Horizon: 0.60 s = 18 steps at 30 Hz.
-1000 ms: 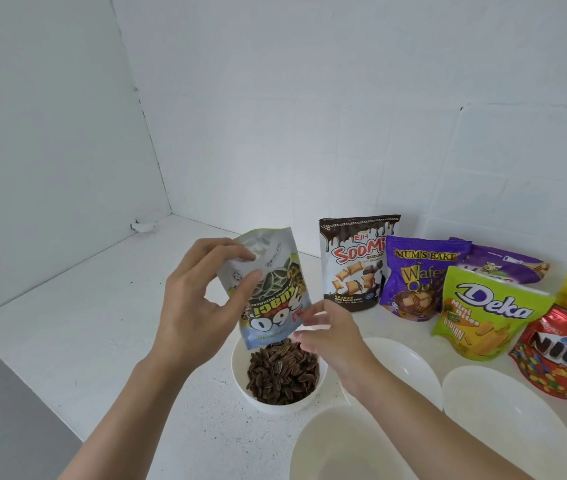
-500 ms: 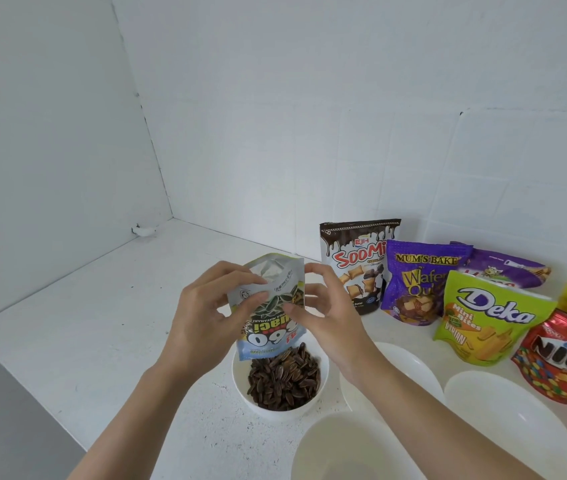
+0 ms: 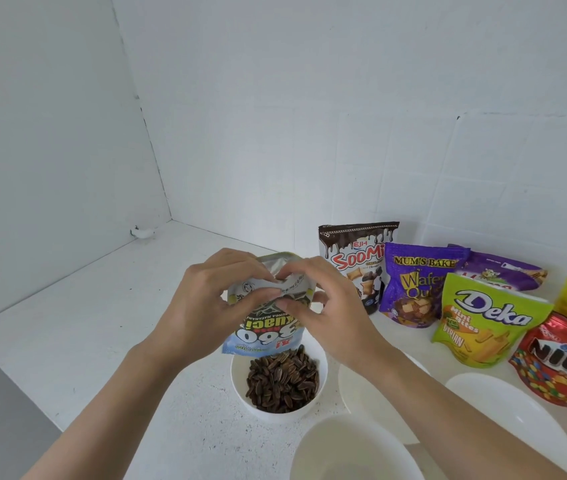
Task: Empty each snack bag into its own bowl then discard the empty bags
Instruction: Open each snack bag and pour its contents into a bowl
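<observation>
The right hand [image 3: 337, 313] has risen to join the left hand [image 3: 200, 306], both pinching the upturned seed bag [image 3: 264, 334] above its bowl [image 3: 275, 415], which seems emptied and ready to discard.

Upside-down "360 Kuaci" on seed bag [image 3: 264, 336], "EJH SOOMi" on brown bag [image 3: 355, 258], "MUM'S BAKE" on purple bag [image 3: 413, 292], "Deka Mini Bites" on green bag [image 3: 483, 320], "NIPS" on red bag [image 3: 566, 362]

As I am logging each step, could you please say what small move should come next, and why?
Probably crumple the kuaci bag and carry it off to discard: left hand and right hand both grip it upside down, nothing is seen falling from it, and the white bowl beneath holds the sunflower seeds.
</observation>
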### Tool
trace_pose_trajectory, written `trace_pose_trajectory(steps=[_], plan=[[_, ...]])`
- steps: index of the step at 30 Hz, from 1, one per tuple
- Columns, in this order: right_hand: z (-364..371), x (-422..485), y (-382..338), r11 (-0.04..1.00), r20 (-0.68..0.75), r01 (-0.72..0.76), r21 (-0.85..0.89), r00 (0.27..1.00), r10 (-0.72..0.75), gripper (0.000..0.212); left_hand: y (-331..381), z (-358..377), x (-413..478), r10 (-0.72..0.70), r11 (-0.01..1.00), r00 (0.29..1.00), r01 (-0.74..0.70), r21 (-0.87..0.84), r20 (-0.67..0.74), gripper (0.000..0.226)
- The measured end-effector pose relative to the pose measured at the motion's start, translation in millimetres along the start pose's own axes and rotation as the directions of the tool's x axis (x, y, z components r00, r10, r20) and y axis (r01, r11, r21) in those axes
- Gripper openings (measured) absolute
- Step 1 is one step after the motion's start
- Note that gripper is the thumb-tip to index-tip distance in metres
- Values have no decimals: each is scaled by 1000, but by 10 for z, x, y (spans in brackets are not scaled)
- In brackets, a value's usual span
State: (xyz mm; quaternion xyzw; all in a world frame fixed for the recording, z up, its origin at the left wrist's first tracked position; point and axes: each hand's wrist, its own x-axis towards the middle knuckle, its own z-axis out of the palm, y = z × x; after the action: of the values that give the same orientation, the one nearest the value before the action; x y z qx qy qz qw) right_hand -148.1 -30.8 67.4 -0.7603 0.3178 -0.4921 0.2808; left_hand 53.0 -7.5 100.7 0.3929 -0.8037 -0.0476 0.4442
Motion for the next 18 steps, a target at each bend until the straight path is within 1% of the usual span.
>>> trace_pose_trajectory(steps=[4,10,13,14,16,18], plan=[[-64,52,-82,992,-5,81,-94,997,-82,21,40,-29,20,49,999,998,-48,-23,40,17],[-109,96,-8,959,23,98,-266,995,-96,21,-83,-74,-1,70,996,996,-72,43,52,12],[-130,81,10,951,19,118,-286,993,-118,35,-83,-98,-43,78,997,996,-79,21,52,9],[-135,72,0,951,14,119,-285,993,-120,37,-75,-111,-51,73,997,996,-74,16,47,8],[-139,59,-21,955,3,106,-278,994,-109,35,-73,-143,-48,56,998,998,-56,8,28,7],[-125,59,-42,961,-5,100,-256,995,-104,27,-73,-163,-39,32,999,999,-32,13,-18,8]])
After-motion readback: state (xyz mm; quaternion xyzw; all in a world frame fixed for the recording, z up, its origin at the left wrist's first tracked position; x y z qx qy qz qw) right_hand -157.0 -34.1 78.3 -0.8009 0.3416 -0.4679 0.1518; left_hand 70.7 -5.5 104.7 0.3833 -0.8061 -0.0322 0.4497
